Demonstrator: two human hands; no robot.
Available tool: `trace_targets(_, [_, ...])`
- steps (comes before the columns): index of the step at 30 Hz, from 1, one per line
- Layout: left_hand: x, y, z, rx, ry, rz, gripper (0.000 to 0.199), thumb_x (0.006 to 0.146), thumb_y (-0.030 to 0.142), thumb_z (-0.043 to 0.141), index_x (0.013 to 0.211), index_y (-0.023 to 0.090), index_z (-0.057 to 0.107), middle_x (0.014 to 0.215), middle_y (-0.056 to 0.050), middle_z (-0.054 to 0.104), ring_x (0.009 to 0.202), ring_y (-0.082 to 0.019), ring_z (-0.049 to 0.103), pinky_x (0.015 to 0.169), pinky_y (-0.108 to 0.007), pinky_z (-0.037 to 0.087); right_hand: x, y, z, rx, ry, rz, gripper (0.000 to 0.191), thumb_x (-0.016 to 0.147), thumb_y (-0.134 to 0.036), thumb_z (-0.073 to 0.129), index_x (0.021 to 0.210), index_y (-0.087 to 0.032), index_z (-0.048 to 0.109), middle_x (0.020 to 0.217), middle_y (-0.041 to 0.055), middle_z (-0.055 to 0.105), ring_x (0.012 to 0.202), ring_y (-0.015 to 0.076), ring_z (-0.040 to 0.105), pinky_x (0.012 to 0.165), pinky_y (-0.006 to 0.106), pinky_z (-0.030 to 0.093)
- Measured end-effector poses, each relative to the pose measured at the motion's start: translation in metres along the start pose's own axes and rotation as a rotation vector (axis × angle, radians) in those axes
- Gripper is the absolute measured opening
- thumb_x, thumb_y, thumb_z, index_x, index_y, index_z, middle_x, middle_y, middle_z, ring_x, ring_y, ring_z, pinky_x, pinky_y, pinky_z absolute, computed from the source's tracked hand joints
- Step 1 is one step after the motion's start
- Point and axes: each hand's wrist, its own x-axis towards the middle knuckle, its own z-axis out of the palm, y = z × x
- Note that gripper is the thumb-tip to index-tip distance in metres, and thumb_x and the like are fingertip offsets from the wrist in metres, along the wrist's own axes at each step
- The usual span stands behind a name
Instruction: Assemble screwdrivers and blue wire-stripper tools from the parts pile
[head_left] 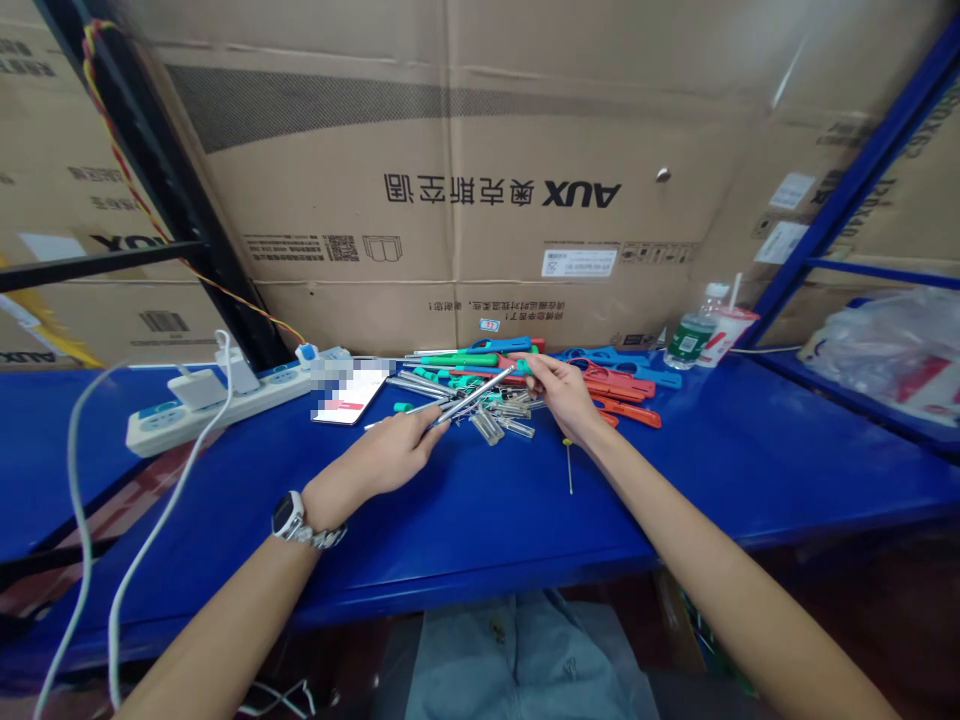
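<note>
My left hand (397, 450) is closed around a slim silver metal tube (480, 392), which slants up to the right. At the tube's upper end, my right hand (562, 395) pinches a small green plastic piece (523, 368). Whether tube and green piece are joined I cannot tell. Under and behind the hands lies a pile of more metal tubes, small green pieces and clear plastic parts (487, 427). Red plastic handles (619, 385) and blue plastic handles (600, 357) with openings in them lie beyond my right hand. A thin pin with a yellow head (568, 465) lies near my right wrist.
A phone (352, 392) lies left of the pile, beside a white power strip (225, 400) with plugs and cables. At the back right stand a bottle (690, 335) and a cup with a straw (726, 335). Large cardboard (487, 240) rises behind the blue table (465, 540).
</note>
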Motion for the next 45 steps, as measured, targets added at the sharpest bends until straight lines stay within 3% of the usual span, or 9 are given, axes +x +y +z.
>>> trace_targets(8, [-0.002, 0.006, 0.003, 0.059, -0.018, 0.071, 0.035, 0.106, 0.043, 0.027, 0.097, 0.021, 0.054, 0.088, -0.008, 0.067, 0.079, -0.025, 0.064, 0.074, -0.036, 0.045, -0.001, 0.004, -0.008, -0.088, -0.226, 0.053, 0.037, 0.081, -0.056, 0.071, 0.083, -0.019, 0.076, 0.064, -0.0028, 0.051, 0.059, 0.0108, 0.037, 0.059, 0.029, 0.029])
trace_targets(12, [-0.002, 0.010, 0.003, 0.084, -0.028, 0.066, 0.035, 0.106, 0.042, 0.027, 0.097, 0.020, 0.053, 0.086, -0.008, 0.067, 0.077, -0.026, 0.064, 0.074, -0.037, 0.045, -0.007, 0.000, -0.003, -0.026, -0.229, 0.098, 0.037, 0.072, -0.052, 0.082, 0.085, -0.020, 0.067, 0.068, -0.0031, 0.056, 0.059, 0.0102, 0.042, 0.059, 0.028, 0.033])
trace_targets(17, [0.002, 0.017, 0.006, 0.076, 0.003, 0.076, 0.037, 0.105, 0.041, 0.027, 0.100, 0.019, 0.057, 0.086, -0.010, 0.068, 0.077, -0.026, 0.065, 0.073, -0.037, 0.046, -0.018, 0.004, 0.024, 0.027, -0.182, 0.152, 0.044, 0.062, -0.051, 0.090, 0.072, -0.020, 0.060, 0.061, -0.0033, 0.059, 0.055, 0.0101, 0.046, 0.054, 0.026, 0.034])
trace_targets(23, [0.005, 0.022, 0.014, -0.032, 0.079, 0.045, 0.027, 0.097, 0.036, 0.046, 0.114, 0.016, 0.050, 0.094, -0.013, 0.071, 0.082, -0.029, 0.068, 0.070, -0.038, 0.047, -0.031, 0.008, 0.052, 0.083, -0.224, 0.187, 0.044, 0.059, -0.050, 0.092, 0.070, -0.019, 0.063, 0.054, -0.0051, 0.057, 0.048, 0.0095, 0.044, 0.048, 0.025, 0.032])
trace_targets(27, [0.005, 0.022, 0.013, -0.206, 0.106, 0.070, 0.044, 0.092, 0.030, 0.053, 0.130, 0.016, 0.038, 0.111, -0.016, 0.070, 0.093, -0.030, 0.070, 0.075, -0.037, 0.050, -0.035, 0.007, 0.052, 0.067, -0.271, 0.189, 0.040, 0.058, -0.044, 0.093, 0.074, -0.020, 0.067, 0.058, -0.0060, 0.058, 0.051, 0.0089, 0.045, 0.051, 0.025, 0.033])
trace_targets(32, [0.005, 0.023, 0.009, -0.303, 0.070, 0.165, 0.046, 0.090, 0.023, 0.053, 0.133, 0.019, 0.037, 0.126, -0.016, 0.066, 0.109, -0.029, 0.068, 0.088, -0.039, 0.051, -0.037, 0.004, 0.049, 0.115, -0.356, 0.212, 0.034, 0.061, -0.041, 0.092, 0.076, -0.021, 0.069, 0.070, -0.0028, 0.066, 0.063, 0.0119, 0.057, 0.063, 0.027, 0.044])
trace_targets(36, [0.006, 0.025, 0.008, -0.310, 0.097, 0.198, 0.044, 0.090, 0.023, 0.053, 0.132, 0.020, 0.040, 0.125, -0.015, 0.066, 0.108, -0.029, 0.068, 0.087, -0.039, 0.051, -0.037, -0.001, 0.048, 0.101, -0.406, 0.180, 0.034, 0.063, -0.040, 0.091, 0.078, -0.020, 0.068, 0.076, -0.0018, 0.067, 0.066, 0.0115, 0.058, 0.065, 0.027, 0.046])
trace_targets(42, [0.005, 0.030, 0.010, -0.105, 0.116, 0.044, 0.058, 0.089, 0.021, 0.052, 0.143, 0.015, 0.035, 0.088, -0.010, 0.071, 0.078, -0.029, 0.070, 0.069, -0.035, 0.048, -0.039, -0.002, 0.055, 0.019, -0.231, 0.136, 0.040, 0.067, -0.051, 0.087, 0.072, -0.020, 0.061, 0.055, -0.0055, 0.057, 0.049, 0.0097, 0.046, 0.050, 0.025, 0.034])
trace_targets(45, [0.005, 0.031, 0.011, -0.024, 0.127, 0.006, 0.060, 0.089, 0.022, 0.052, 0.146, 0.014, 0.034, 0.083, -0.009, 0.070, 0.076, -0.030, 0.069, 0.065, -0.035, 0.046, -0.041, 0.001, 0.058, 0.031, -0.204, 0.179, 0.042, 0.065, -0.053, 0.087, 0.071, -0.020, 0.061, 0.054, -0.0048, 0.057, 0.048, 0.0098, 0.045, 0.049, 0.025, 0.034])
